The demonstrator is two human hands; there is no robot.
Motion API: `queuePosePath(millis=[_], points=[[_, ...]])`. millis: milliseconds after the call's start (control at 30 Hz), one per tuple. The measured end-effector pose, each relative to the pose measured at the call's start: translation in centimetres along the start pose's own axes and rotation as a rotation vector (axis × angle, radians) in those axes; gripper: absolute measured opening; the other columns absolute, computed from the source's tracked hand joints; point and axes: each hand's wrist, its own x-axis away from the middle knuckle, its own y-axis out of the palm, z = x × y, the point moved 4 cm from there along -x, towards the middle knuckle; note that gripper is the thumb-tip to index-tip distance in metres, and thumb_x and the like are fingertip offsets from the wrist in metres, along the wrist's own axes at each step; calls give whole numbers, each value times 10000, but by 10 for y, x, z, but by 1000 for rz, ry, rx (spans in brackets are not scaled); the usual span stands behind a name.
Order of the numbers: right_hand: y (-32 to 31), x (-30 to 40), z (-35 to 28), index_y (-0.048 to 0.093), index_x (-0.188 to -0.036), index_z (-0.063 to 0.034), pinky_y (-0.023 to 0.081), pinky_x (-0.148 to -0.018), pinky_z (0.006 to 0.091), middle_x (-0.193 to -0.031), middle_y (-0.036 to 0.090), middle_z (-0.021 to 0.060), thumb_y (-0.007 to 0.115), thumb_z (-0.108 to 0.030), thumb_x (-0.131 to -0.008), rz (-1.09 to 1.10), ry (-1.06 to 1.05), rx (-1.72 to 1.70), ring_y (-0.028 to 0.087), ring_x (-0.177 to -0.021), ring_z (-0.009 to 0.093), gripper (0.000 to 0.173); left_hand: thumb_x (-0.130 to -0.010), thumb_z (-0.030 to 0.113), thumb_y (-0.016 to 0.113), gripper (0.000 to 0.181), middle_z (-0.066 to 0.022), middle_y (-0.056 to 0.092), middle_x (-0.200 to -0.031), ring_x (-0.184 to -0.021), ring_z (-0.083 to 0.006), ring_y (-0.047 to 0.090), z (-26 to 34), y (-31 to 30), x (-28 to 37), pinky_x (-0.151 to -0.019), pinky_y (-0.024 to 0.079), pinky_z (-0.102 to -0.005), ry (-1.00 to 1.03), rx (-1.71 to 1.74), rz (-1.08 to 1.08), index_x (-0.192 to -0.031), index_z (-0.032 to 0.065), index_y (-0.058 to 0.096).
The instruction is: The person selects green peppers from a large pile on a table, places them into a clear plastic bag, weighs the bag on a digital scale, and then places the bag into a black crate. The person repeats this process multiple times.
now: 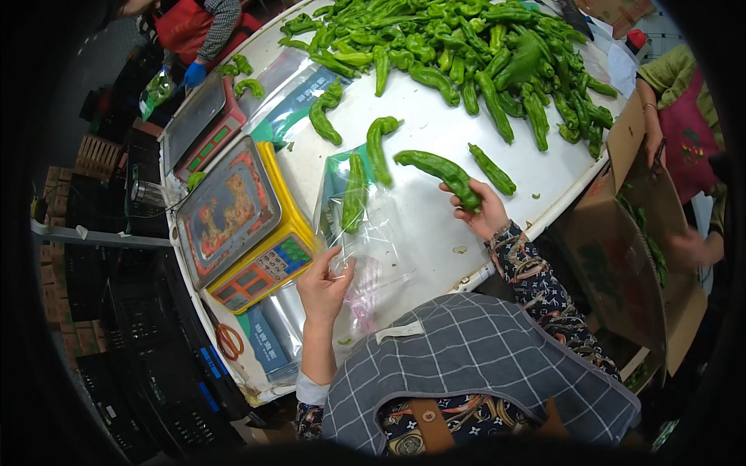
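Note:
My right hand (478, 207) grips a long green pepper (434, 166) by its lower end, above the white table (431, 239). My left hand (326, 282) is at the near end of a clear plastic bag (379, 221), thumb and forefinger apart at its film; whether they pinch it I cannot tell. One green pepper (354, 195) lies in or on the bag, and a curved pepper (379, 148) lies by its far end. Another pepper (492, 169) rests just beyond my right hand. A large heap of green peppers (466, 52) covers the far side of the table.
A yellow weighing scale (280, 192) stands left of the bag, a red scale (218, 134) behind it. Flat printed bags (265, 338) and orange-handled scissors (229, 342) lie near the left edge. A cardboard box (612, 262) stands at right beside a co-worker (690, 134); another co-worker (198, 35) is far left.

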Motion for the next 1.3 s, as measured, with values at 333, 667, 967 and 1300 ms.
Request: queuePosePath(millis=[333,667,967,1300], points=[[22,55,-7,432,-1164,48,344,-426,227,-886,575,190,380,-265,-846,-330,96,3,451,-503,129,449,-722,132,702,203,56,371,-500,-468,-21,308,10,16,-25,-423,229,-199,-101,352,29,-883,18,652],[28,50,12,425,-1199,29,390,-480,198,-924,591,140,396,-242,-855,-142,75,153,502,-597,88,439,-786,139,659,148,96,377,-543,-485,0,277,20,20,-33,-428,193,-184,-122,504,17,-855,9,645],[86,54,28,422,-1198,27,470,-671,335,-929,586,164,498,-60,-777,-217,-621,1230,587,-758,280,436,-751,134,669,225,-4,390,-503,-437,-74,343,37,31,-20,-419,281,-241,26,229,-54,-962,62,635],[91,19,17,507,-1149,-8,420,-875,331,-1105,543,189,603,-141,-781,-595,-416,1441,527,-1014,295,402,-778,98,632,198,-84,584,-616,-474,-109,528,42,34,-6,-453,382,-243,101,122,-180,-975,77,635]])
